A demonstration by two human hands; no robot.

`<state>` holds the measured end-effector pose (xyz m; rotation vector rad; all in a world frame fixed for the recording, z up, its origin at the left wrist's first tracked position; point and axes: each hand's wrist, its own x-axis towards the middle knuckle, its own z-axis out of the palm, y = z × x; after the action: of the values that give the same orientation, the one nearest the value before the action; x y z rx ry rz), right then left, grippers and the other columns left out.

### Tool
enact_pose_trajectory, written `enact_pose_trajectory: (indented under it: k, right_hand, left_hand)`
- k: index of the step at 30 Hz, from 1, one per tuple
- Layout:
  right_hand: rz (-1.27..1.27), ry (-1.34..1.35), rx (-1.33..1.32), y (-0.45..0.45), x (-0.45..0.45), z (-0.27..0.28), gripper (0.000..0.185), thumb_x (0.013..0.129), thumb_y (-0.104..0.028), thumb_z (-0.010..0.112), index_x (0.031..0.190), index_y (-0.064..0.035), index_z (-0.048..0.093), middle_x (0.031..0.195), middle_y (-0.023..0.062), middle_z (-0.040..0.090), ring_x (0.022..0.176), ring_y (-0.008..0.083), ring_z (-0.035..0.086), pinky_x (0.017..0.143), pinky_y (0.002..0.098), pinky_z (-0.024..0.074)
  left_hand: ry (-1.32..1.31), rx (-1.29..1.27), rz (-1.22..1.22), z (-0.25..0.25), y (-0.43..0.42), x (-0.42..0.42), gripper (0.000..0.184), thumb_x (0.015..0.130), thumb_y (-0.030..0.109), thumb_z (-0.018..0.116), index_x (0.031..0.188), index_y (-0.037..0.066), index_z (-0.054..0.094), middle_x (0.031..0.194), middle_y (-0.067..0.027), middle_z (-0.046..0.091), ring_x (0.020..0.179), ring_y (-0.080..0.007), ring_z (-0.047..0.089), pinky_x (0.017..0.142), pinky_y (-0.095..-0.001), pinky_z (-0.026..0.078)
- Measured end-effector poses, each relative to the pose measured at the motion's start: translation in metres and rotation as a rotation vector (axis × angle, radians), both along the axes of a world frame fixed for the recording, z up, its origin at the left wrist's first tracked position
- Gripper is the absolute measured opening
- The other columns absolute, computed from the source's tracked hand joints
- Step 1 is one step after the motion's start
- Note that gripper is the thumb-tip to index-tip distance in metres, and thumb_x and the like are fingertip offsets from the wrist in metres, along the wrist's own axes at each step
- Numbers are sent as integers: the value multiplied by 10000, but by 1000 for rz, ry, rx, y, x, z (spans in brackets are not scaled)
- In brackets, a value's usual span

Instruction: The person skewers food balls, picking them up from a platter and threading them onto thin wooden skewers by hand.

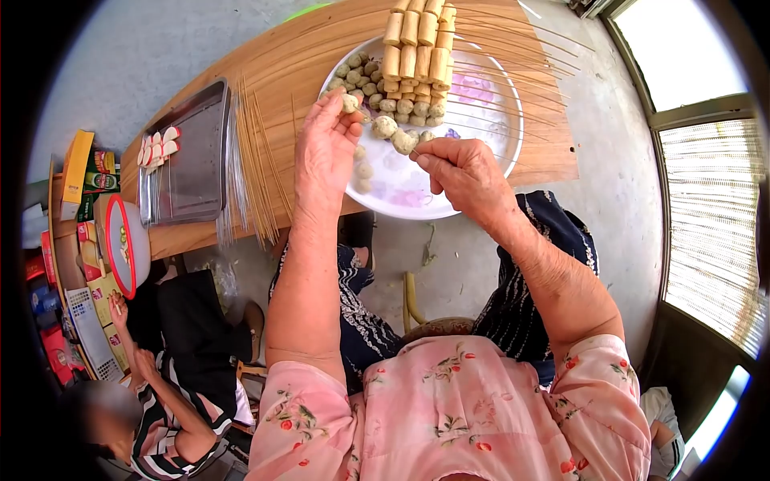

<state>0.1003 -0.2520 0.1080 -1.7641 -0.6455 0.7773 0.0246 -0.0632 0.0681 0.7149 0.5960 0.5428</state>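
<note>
My left hand (325, 136) pinches a pale, speckled ball (350, 103) between thumb and fingertips, above the left side of a large white round tray (433, 207). Just to the right, my right hand (467, 170) is closed on a skewer of balls (403, 142), tilted with its threaded balls toward my left hand. Most of the stick is hidden by my fingers. Loose speckled balls (365, 76) are heaped on the tray's upper left. Beside them are stacked skewers of tan cylindrical pieces (417, 60), with finished ball skewers (413, 111) at the near end.
Bare bamboo sticks (258, 160) lie on the wooden table (273, 72) left of my arm. A metal tray (188, 188) holds red-edged white slices (159, 148). Another person (184, 401) sits at lower left near a red-rimmed bowl (120, 244). Stick ends jut out rightward from the stack.
</note>
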Motion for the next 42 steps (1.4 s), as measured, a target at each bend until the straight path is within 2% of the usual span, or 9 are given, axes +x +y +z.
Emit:
enact_pose_trajectory:
  k: [6,12,13,16,22,25,37,40,42]
  right_hand:
    - [12,8,-14,1,0,1,166,850,-113,566,883,25,652,542,76,565,486,118,538,491,287,444]
    - [-17,53,-26,3,-2,4,163,850,-119,571,894,11,661,537,57,562,489,97,521,486,274,433]
    - [-20,50,-27,3,-2,2,163,850,-120,573,896,7,663,536,55,563,490,95,519,485,272,431]
    - [-34,88,-21,6,-4,0,165,849,-124,575,905,3,664,535,50,561,488,95,517,482,271,430]
    - [-63,122,-8,11,-4,-6,168,849,-134,581,878,13,657,534,43,563,471,94,516,468,268,427]
    - [-91,252,-59,10,-8,1,171,886,-146,564,927,-8,657,582,2,538,454,41,419,384,199,337]
    - [-100,151,-18,8,-8,-4,149,838,-131,593,849,-5,671,546,45,576,466,91,503,466,265,424]
    - [-84,143,-12,9,-7,-5,174,870,-166,580,899,-15,664,582,-6,534,467,36,404,430,198,347]
    - [-84,157,-15,7,-7,-6,170,865,-159,583,902,-13,661,586,-5,535,473,36,403,428,198,335]
  left_hand:
    - [53,64,-23,11,-9,1,224,883,128,574,1088,45,535,923,-65,610,745,-127,551,675,-228,455]
    - [132,146,-51,17,-18,1,273,891,139,551,1131,18,505,990,-104,632,783,-130,567,715,-241,469]
    - [137,186,-88,18,-18,1,264,903,116,505,1148,21,479,1062,-143,609,906,-181,581,814,-301,469]
    - [129,214,-139,21,-20,1,275,902,115,506,1154,8,473,1075,-162,605,933,-192,585,841,-317,466]
    - [62,165,-136,25,-19,1,281,902,100,503,1160,-1,459,1096,-187,593,923,-207,589,840,-329,471]
    - [19,143,-116,25,-16,-1,300,899,84,497,1180,-1,439,1114,-202,581,929,-223,589,842,-340,473]
    - [19,135,-167,20,-21,-3,399,892,96,514,1250,-26,388,1146,-222,560,970,-248,583,870,-368,468]
    - [58,178,-168,20,-19,-3,436,895,118,523,1273,-41,374,1139,-214,564,978,-245,581,881,-374,462]
    - [109,269,-149,16,-13,-6,440,904,154,536,1264,-60,403,1058,-168,601,866,-199,611,770,-319,513]
